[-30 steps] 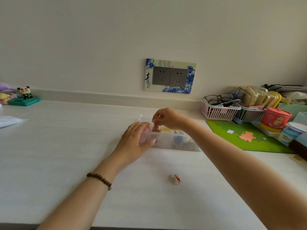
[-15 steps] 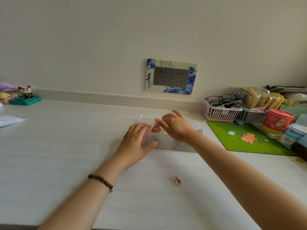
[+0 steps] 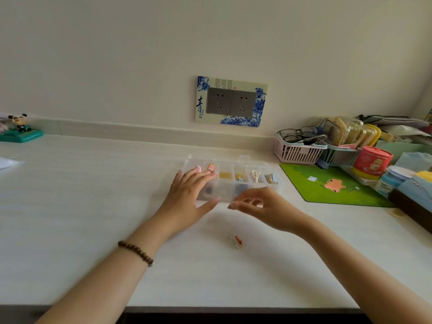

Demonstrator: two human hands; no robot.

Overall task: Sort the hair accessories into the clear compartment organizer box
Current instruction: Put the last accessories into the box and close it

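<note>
Two hands: both are mine, out over the white table [image 3: 93, 206].
Far left: a little panda toy [image 3: 19, 123] stands on a green base by the wall.
Bracelet: brown beads [image 3: 136, 252] go round my left wrist.
Left hand [image 3: 187, 197]: it lies flat with the fingers spread, pressing on the left end of the clear box [image 3: 233, 178]. My thumb sits along the front edge of the box. It grips nothing.
Clear box: it sits on the table near the back wall, just left of the green mat [image 3: 332, 183]. Small things lie in its back row of little rooms: a pink one, an orange one, a yellow one, a white one and a tan one.
Loose clip [image 3: 238, 241]: a tiny see-through clip with an orange bit lies alone on the table, in front of the box and between my arms.
Right hand [image 3: 261, 206]: it floats just in front of the box, fingers curled and loose, thumb and first finger apart. It holds nothing.
Right side: a pink basket [image 3: 297, 153] holds black glasses [image 3: 297, 133], and a red tub [image 3: 371, 162] stands past the mat.
</note>
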